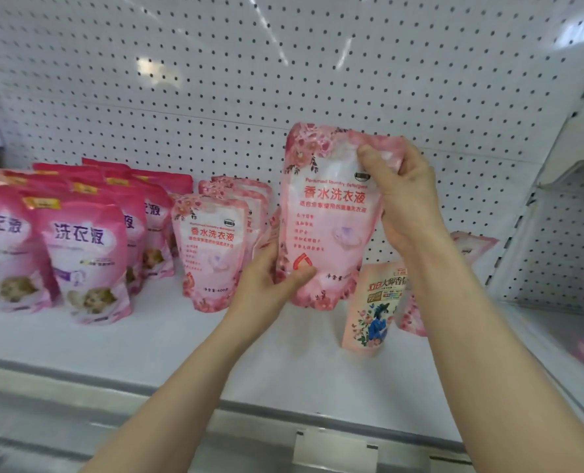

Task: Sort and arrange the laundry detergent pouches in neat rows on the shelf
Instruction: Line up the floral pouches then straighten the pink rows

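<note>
Pouch in my hands (328,216): I am holding this pale pink flowery pouch upright just over the shelf (147,343), with its front facing me.
Left hand (266,281): it is gripping the bottom left corner of the pouch. My thumb is pressing on the front, and my other fingers are going behind, where I cannot see them.
Right hand (406,196): it is pinching the top right corner, with my thumb in front and my fingers curling round the edge.
Pale pink row (208,250): pouches just like mine are standing one behind another, just to the left of my pouch.
Dark pink pouches (86,254): these are standing in rows further left, near that end of the shelf.
Peach pouch (372,308): it is standing alone under my right arm, showing a blue figure and flowers.
Pouch at the back (471,247): one more pink pouch is peeking out near the wall, behind my right arm.
Back wall (283,63): a white board with lots of little holes is standing behind everything.
</note>
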Action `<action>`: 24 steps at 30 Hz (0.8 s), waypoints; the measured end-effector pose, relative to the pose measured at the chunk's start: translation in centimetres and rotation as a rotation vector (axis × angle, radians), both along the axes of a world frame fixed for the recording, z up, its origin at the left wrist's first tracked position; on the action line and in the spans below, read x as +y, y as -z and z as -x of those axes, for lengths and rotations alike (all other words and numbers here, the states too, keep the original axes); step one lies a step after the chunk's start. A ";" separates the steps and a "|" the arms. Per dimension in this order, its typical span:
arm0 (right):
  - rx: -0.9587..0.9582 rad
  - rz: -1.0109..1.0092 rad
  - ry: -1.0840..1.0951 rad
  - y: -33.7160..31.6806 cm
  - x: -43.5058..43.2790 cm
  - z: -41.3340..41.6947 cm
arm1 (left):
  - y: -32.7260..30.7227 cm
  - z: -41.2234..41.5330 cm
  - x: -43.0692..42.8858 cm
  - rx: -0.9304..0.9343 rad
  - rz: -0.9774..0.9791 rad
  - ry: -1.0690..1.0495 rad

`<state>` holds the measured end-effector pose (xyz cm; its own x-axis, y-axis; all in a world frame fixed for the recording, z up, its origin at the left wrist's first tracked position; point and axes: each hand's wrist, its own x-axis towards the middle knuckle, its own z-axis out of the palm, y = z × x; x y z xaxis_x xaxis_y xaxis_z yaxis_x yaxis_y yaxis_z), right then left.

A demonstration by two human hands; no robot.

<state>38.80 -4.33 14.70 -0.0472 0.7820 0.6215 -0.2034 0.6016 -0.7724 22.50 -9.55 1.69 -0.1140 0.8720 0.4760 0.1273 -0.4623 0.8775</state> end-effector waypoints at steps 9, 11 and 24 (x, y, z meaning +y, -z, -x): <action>0.137 0.311 0.101 7.5 -3.2 -0.1 | 2.1 0.8 -1.2 -0.059 -0.012 -0.161; 0.191 0.292 0.128 7.6 -3.4 -0.4 | 1.9 2.3 0.1 0.027 -0.042 -0.340; 0.252 0.209 0.186 7.4 -5.3 -0.7 | -1.3 4.7 2.7 0.425 -0.136 -0.619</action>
<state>39.46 -9.62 7.28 0.2412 0.8741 0.4216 -0.3047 0.4807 -0.8223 17.76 -6.87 3.00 -0.3458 0.6392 0.6869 0.7124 -0.2976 0.6355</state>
